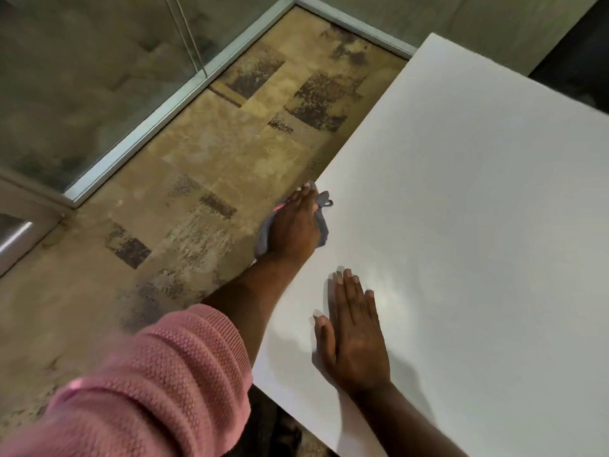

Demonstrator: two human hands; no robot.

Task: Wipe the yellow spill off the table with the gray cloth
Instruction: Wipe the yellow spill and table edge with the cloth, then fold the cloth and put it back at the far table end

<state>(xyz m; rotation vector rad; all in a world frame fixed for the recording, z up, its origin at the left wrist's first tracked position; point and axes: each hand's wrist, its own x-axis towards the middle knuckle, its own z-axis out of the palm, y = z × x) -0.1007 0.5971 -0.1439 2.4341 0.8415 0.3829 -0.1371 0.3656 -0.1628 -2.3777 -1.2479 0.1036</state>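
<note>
My left hand [295, 225] presses the gray cloth [323, 230] against the left edge of the white table [478, 199]; the cloth bunches under the palm and hangs partly over the edge. My right hand [354, 334] lies flat on the tabletop near the front corner, fingers together and extended, holding nothing. No yellow spill shows on the visible tabletop; anything beneath the cloth and hand is hidden. A pink knit sleeve [158, 384] covers my left upper arm.
Mottled tan and brown floor [204, 166] lies left of the table. A glass wall with a metal base frame [148, 127] runs along the floor's far left side. The table's far corner [431, 36] points toward the back wall.
</note>
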